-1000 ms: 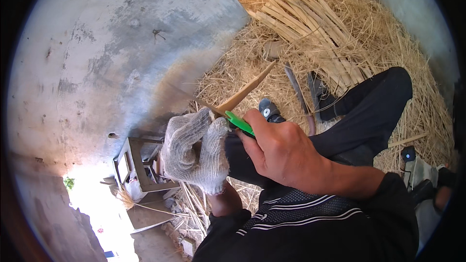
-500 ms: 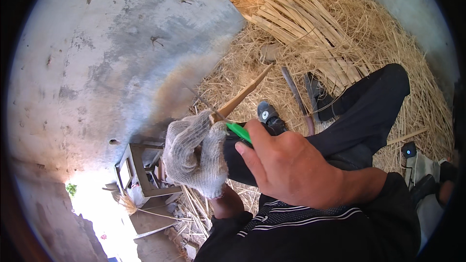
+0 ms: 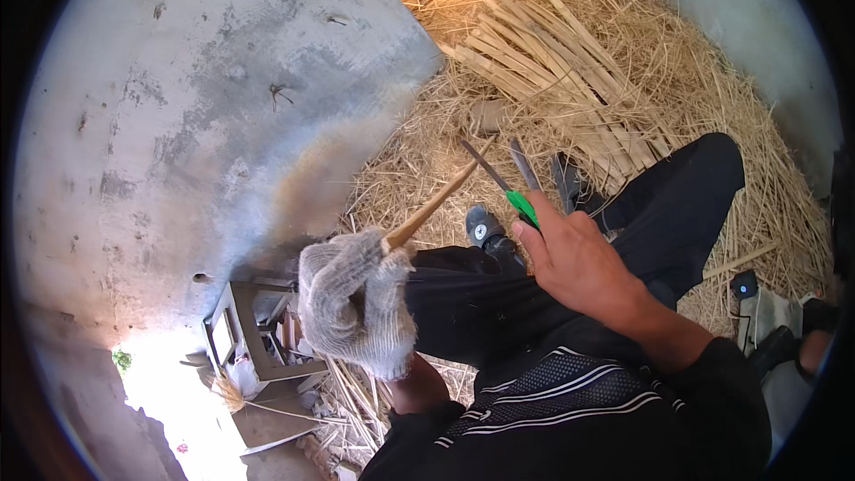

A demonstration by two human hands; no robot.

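I see the left hand [image 3: 356, 307], in a grey knit glove, clenched around the near end of a wooden strip [image 3: 426, 214]. The strip juts from the top of that fist, its long axis slanting away to the upper right, its narrow far end over the straw [image 3: 401, 156]. My view has the bare right hand [image 3: 583, 258] grasping a green handle [image 3: 521, 205]; its slim dark blade [image 3: 485, 167] points up and left, crossing the strip's far part, though I can't tell whether they touch. Beneath are black-trousered legs [image 3: 454, 316]; beyond, a bundle of pale slats [image 3: 561, 71].
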